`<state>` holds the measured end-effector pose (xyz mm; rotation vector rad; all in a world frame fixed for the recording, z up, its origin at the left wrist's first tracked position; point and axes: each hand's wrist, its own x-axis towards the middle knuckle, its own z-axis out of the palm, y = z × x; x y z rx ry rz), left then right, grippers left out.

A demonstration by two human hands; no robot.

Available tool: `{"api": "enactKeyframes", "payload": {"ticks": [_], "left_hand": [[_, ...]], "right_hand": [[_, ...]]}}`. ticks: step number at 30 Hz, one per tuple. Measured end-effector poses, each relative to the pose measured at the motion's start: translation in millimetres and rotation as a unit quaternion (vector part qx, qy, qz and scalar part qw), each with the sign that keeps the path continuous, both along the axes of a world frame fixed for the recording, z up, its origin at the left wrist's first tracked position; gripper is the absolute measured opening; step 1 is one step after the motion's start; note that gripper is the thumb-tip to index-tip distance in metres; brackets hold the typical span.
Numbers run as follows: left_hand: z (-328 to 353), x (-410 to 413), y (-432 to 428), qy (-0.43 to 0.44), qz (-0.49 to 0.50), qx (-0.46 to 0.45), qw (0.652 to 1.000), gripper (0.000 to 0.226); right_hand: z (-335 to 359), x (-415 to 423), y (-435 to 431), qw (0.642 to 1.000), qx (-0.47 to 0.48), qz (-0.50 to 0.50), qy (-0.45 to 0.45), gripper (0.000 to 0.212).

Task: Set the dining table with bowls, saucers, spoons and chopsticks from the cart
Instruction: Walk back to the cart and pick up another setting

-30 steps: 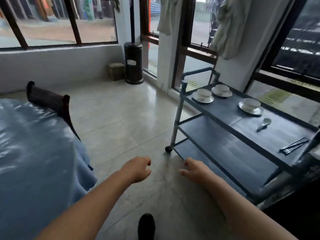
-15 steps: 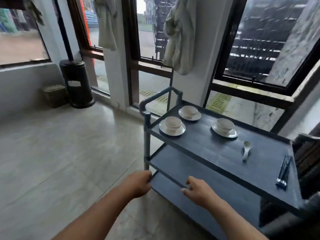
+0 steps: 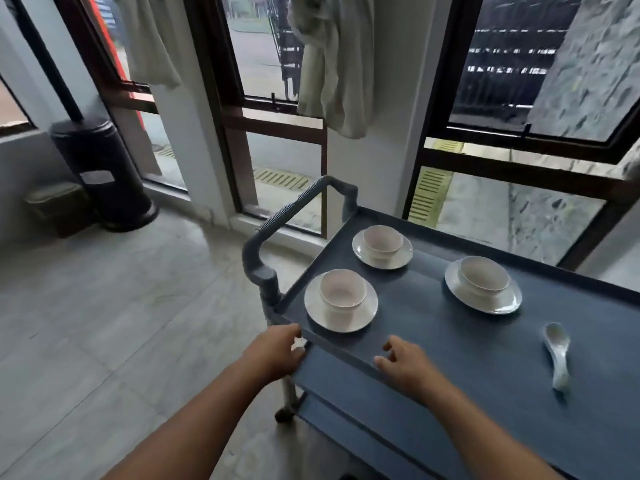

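Both hands are seen from above, reaching toward the near edge of a blue-grey cart [image 3: 433, 327]. Left hand [image 3: 273, 355] is loosely curled at the cart's near left corner, beside the corner post; whether anything is gripped cannot be told. Right hand [image 3: 403, 363] is held over the near rim of the top shelf with fingers relaxed and partly spread, empty.

On the top shelf three white bowls are set, each on its own white saucer. One bowl [image 3: 343, 294] on a saucer [image 3: 341, 318] is placed near the left end, close to the near edge, just beyond the hands. A second bowl [image 3: 382, 241] on a saucer [image 3: 401, 258] is placed behind it, toward the far left corner. A third bowl [image 3: 484, 277] on a saucer [image 3: 498, 303] is placed toward the middle of the shelf, nearer the far edge. A white ceramic spoon [image 3: 557, 355] is laid flat to the right, bowl end pointing away. A curved handle [image 3: 294, 216] is fitted at the cart's left end. Grey floor tiles [image 3: 104, 323] are seen to the left.
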<state>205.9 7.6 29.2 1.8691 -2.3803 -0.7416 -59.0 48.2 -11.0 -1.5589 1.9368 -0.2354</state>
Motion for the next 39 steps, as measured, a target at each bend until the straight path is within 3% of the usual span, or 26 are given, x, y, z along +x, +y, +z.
{"api": "enactKeyframes", "payload": {"ticks": [6, 10, 16, 20, 24, 26, 31, 35, 39], "left_hand": [[-15.1, -16.1, -91.4, 0.03, 0.044, 0.041, 0.998, 0.025], [-31.0, -26.0, -135.7, 0.045, 0.055, 0.068, 0.995, 0.023], [-65.9, -36.8, -168.8, 0.144, 0.14, 0.131, 0.971, 0.027], [-76.2, -41.6, -169.1, 0.165, 0.128, 0.115, 0.971, 0.034], [-72.6, -46.1, -175.2, 0.246, 0.092, 0.175, 0.949, 0.034], [-65.3, -53.8, -181.2, 0.315, 0.079, 0.249, 0.912, 0.036], [-52.3, -89.2, -191.2, 0.439, 0.059, 0.453, 0.774, 0.043], [-53.5, -126.3, -179.8, 0.447, 0.01, 0.53, 0.72, 0.052], [-52.3, -166.6, -156.6, 0.451, -0.02, 0.562, 0.693, 0.057]], "right_hand": [[-16.0, -9.2, -75.7, 0.999, 0.025, -0.031, -0.021, 0.039], [-26.0, -9.1, -102.7, 0.994, 0.036, -0.088, -0.061, 0.026], [-38.9, 2.6, -127.9, 0.978, 0.028, -0.194, -0.075, 0.027], [-43.3, 6.6, -126.6, 0.967, 0.031, -0.242, -0.073, 0.025], [-39.4, 0.6, -106.4, 0.953, 0.022, -0.291, -0.082, 0.025], [-33.5, -4.4, -91.6, 0.94, 0.01, -0.329, -0.087, 0.026], [-10.7, -21.9, -49.6, 0.894, -0.055, -0.425, -0.132, 0.025], [7.9, -36.1, -16.3, 0.85, -0.087, -0.493, -0.165, 0.019], [16.8, -65.8, 16.5, 0.829, -0.101, -0.519, -0.185, 0.017]]}}
